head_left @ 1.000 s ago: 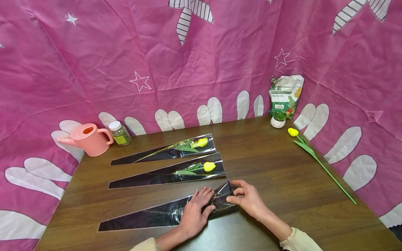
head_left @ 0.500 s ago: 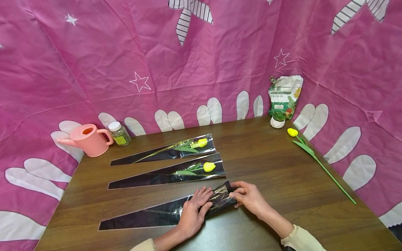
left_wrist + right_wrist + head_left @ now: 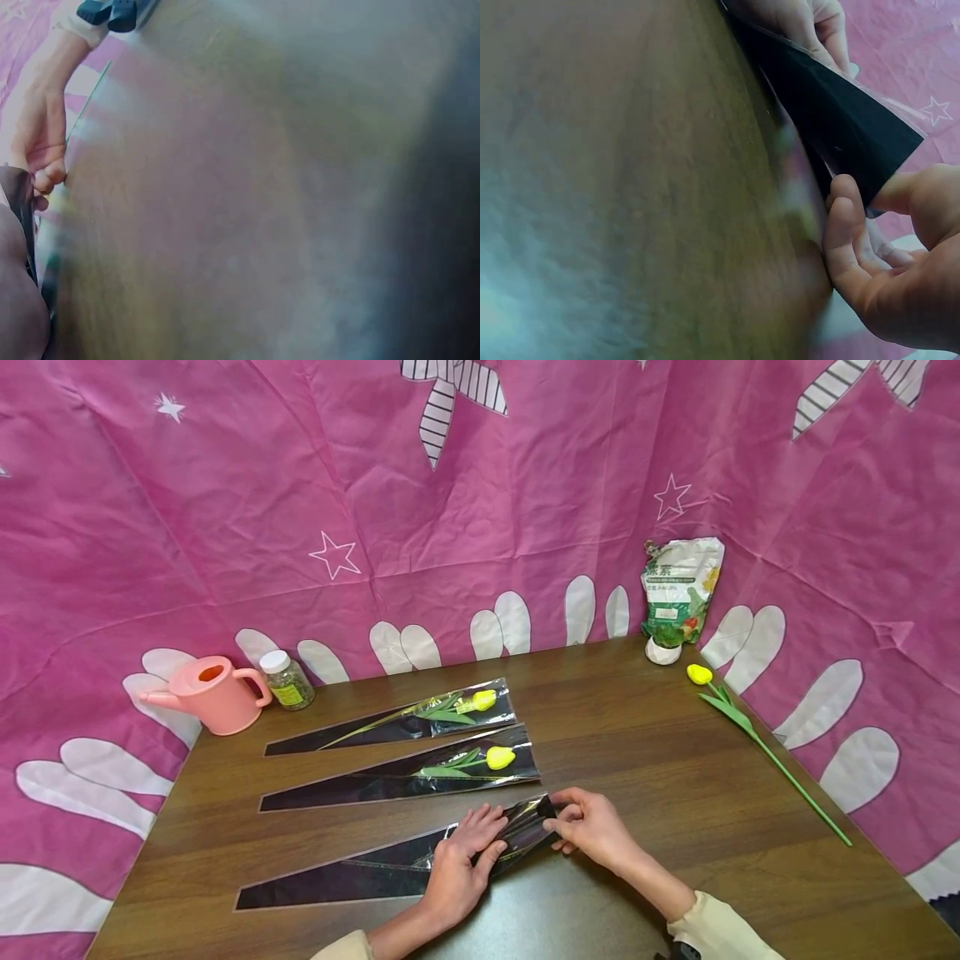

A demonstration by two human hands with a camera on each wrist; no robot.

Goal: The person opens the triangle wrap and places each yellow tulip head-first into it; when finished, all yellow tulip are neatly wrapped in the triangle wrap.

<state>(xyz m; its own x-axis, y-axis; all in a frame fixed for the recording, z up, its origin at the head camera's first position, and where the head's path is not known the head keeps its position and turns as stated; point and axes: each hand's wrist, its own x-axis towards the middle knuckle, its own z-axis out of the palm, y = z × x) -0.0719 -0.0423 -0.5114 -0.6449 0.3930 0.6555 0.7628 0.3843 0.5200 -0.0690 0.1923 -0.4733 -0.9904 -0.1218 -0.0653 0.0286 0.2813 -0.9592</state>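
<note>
A black flower sleeve (image 3: 322, 881) with a clear front lies nearest the person, its wide end to the right. My left hand (image 3: 461, 868) rests on the sleeve with fingers extended, pressing it to the table. My right hand (image 3: 596, 833) pinches the wide end at its edge. In the right wrist view the sleeve's black back (image 3: 832, 112) lifts off the table, with the right thumb and fingers (image 3: 844, 217) at its rim. The left wrist view shows the right hand (image 3: 45, 142) at the sleeve's end. No flower is visible in this sleeve.
Two sleeves, each with a yellow tulip (image 3: 500, 758), lie behind. A loose yellow tulip (image 3: 757, 739) lies at the table's right edge. A pink watering can (image 3: 221, 697) and a jar (image 3: 287, 681) stand back left. A white-green bag (image 3: 678, 589) and a small potted plant (image 3: 664, 647) stand back right.
The wide end of the near sleeve, raised and creased earlier, now looks flatter. My right thumb has shifted slightly along its edge. The left hand has stayed almost in place.
</note>
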